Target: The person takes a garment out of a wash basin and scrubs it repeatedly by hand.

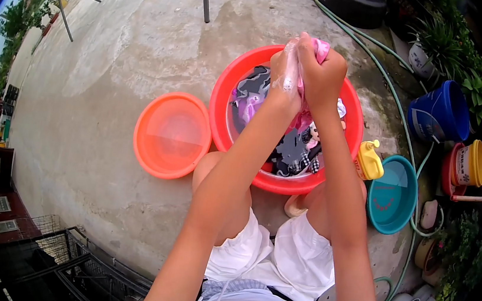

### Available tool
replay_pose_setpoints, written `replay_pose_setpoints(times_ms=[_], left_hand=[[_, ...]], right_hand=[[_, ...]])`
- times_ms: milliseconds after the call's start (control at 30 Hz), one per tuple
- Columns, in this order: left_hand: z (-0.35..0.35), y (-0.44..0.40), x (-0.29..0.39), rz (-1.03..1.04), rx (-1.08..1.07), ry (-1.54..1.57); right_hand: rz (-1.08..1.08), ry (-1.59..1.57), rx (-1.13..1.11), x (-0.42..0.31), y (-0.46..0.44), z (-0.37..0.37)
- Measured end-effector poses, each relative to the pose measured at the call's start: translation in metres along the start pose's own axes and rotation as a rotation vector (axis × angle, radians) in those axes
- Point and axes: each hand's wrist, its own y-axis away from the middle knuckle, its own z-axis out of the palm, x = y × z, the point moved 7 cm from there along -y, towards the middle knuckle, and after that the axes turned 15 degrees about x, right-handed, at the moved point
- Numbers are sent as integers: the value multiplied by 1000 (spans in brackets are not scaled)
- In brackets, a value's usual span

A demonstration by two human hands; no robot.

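Both my hands are closed on a wet pink cloth (321, 51), held up over the far part of a large red basin (222, 107). Suds cover my left hand (288, 66), its fingers wrapped round the cloth. My right hand (324, 74) grips it in a fist right beside the left. Part of the cloth hangs below the hands toward the water. In the basin, dark, purple and checked clothes (254, 83) lie soaking in water. My forearms hide some of them.
An orange basin (172, 137) stands left of the red one. To the right are a yellow jug (369, 161), a teal basin (392, 194), a blue bucket (440, 111) and a yellow bucket (470, 163). A green hose (376, 62) runs along the concrete ground near potted plants.
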Motion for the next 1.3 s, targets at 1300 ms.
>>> replay_pose_setpoints(times_ms=[1300], left_hand=[[-12,-24,0,-40,22,69]], right_hand=[[-111,-19,-82,-10,17,9]])
